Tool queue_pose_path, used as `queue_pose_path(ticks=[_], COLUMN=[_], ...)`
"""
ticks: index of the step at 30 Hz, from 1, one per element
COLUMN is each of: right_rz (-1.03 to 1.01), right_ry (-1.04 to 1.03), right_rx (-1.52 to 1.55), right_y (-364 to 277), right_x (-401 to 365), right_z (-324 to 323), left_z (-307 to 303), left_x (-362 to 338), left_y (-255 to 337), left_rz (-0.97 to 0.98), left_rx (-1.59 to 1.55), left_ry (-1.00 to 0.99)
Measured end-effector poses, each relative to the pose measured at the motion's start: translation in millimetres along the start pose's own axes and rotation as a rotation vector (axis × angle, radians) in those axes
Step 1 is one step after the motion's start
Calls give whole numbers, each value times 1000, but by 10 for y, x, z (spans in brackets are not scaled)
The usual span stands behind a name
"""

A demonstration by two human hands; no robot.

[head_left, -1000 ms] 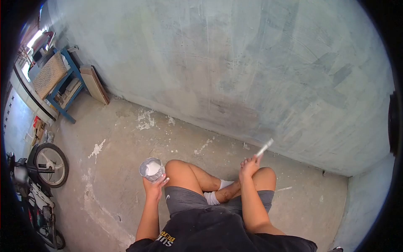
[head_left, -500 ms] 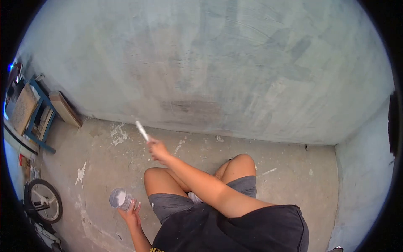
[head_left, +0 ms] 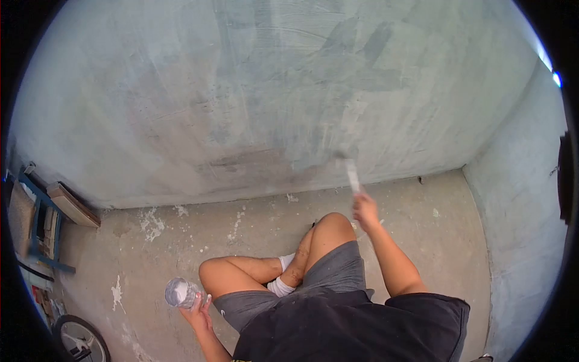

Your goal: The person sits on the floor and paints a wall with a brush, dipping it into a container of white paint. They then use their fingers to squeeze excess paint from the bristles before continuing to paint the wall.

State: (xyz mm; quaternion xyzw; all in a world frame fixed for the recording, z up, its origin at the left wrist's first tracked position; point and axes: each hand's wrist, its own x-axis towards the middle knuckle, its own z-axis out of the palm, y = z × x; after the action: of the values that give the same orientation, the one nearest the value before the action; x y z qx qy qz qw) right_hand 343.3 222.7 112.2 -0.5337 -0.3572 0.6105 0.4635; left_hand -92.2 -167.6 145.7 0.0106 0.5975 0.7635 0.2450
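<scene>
Tool, slim and white, pointed from my right hand, closed round it, toward the far grey-green wall; near left, my left hand gripped a round greyish cup

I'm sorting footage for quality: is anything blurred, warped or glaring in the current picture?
Head view: the tool is motion-smeared, while the cup looks clearer. Head view: wide-lens warping bows the right edge of the floor, and the corners are black. Head view: blue-white glare at the upper right edge, otherwise soft light on the wall.
</scene>
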Motion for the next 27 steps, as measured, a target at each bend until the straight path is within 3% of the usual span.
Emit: queue_pose_path(ticks=[3, 7, 10, 12, 14, 16, 18, 19, 20, 22, 24, 26, 27], right_rz=[-217, -346, -305, -255, -94, 125, 87, 80, 91, -167, -215, -109, -177], right_ry=[468, 542, 390, 268, -11, -392, -741, -893, -896, -1105, -1130, -937, -808], right_rx=[455, 656, 567, 140, 31, -173, -374, -419, -416, -586, -661, -775, -736], right_y=[-103, -240, -102, 234, 370, 460, 294, 328, 398, 448, 272, -193, -160], right_x=[-251, -192, 59, 159, -207, -547, -893, -969, -967, -874, -642, -424, -132], right_z=[-771, -847, -69, 682, 1621, 2141, 2401, 2484, 2507, 2529, 2220, 1686, 1312], left_z=[51, 210, 211, 148, 15, -54, -122, -182, -252, -246, -259, -296, -259], left_x=[36, 47, -2, -23, -14, -100, -118, -118, -137, -181, -191, -170, -157], left_y=[33, 191, 324, 345, 384, 421, 400, 400, 403, 414, 393, 326, 307], left_rz=[-17, -9, 28, 52, 67, 89, 120, 113, 104, 93, 85, 73, 71], left_rx=[10, 25, 61, 63, 45, 17, -18, -9, 0, 14, 19, 3, 0], left_ry=[-153, -233, -194, -162, -84, -25, 39, 36, 32, 53, 60, 52, 45])
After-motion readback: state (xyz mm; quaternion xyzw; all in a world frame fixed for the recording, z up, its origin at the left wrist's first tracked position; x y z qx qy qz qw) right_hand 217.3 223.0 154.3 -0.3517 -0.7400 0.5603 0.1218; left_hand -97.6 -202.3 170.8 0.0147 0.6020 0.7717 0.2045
